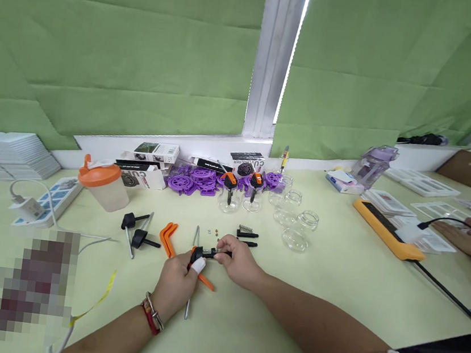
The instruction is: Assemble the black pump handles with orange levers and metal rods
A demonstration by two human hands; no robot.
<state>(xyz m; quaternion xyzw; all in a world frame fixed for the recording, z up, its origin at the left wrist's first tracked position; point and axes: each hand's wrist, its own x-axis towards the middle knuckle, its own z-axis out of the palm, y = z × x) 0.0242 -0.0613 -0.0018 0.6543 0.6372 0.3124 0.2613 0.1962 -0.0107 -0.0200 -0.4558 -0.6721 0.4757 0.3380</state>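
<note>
My left hand (178, 278) is closed around a black pump head (197, 254) that has a thin metal rod (187, 310) running through it and an orange lever (206, 282) sticking out below. At the end of its black side tube (211, 252), my right hand (236, 261) pinches with thumb and fingers; any small part between the fingertips is hidden. Two loose orange levers (167, 240) lie just beyond my left hand. Past my right hand are black tubes (247, 243), a spring (245, 229) and several tiny brass pieces (217, 233).
Two black heads with rods (138, 238) lie left. Behind stand glass bottles with orange-levered tops (228, 198), bare glass bottles (295, 239), purple plastic parts (200, 181), boxes (143, 176) and an orange-lidded cup (109, 192). An orange power strip (383, 232) and another person's hands (464, 236) are right.
</note>
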